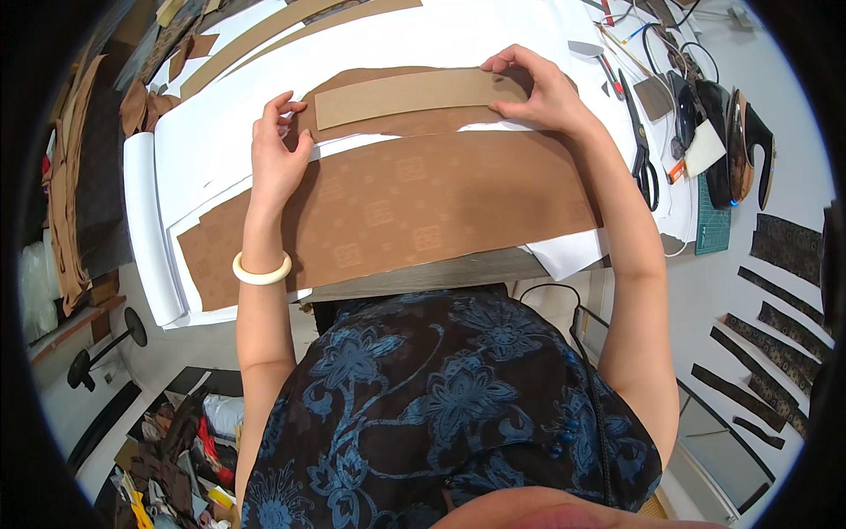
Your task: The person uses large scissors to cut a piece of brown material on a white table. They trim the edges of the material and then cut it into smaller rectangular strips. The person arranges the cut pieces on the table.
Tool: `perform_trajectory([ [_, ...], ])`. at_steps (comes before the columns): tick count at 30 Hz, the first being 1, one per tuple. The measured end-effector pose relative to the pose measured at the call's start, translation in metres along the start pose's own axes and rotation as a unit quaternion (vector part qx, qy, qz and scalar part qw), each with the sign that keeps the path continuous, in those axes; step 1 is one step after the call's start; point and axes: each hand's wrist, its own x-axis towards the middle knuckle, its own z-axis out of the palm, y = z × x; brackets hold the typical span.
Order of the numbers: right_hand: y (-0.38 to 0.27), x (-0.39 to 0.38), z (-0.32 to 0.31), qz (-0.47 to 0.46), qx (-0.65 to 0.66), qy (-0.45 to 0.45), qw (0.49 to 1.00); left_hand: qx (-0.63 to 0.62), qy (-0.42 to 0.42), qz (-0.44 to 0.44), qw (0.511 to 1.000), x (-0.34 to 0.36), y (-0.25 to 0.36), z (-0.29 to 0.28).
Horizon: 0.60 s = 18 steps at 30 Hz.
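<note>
A tan pattern strip [397,100] lies on a brown fabric piece [357,74] on white paper [211,123]. My right hand [538,97] grips the strip's right end, thumb on the near edge and fingers at the far edge. My left hand [278,150] touches the brown piece just beyond the strip's left end, its thumb and fingers apart. A larger brown patterned fabric piece [423,198] lies nearer me, partly beneath my forearms.
Black scissors [645,167], tools, cords and a black iron-like device [723,141] crowd the right, beside a green cutting mat [712,229]. A paper roll [150,229] and fabric scraps [145,110] are at left, long strips [264,26] at the back.
</note>
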Motion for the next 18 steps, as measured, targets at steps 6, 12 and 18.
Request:
perform_trajectory([
  [6, 0.001, -0.005, -0.005, 0.005, 0.0, 0.008, 1.0, 0.012, 0.0, -0.006, 1.0, 0.0, 0.001, 0.001],
  [12, 0.012, -0.012, -0.007, 0.021, -0.002, 0.017, 1.0, 0.017, 0.0, 0.001, 1.0, -0.001, 0.003, 0.001],
  [18, 0.015, -0.015, -0.009, 0.015, 0.005, 0.017, 1.0, 0.017, 0.0, -0.002, 1.0, 0.0, 0.004, 0.001],
])
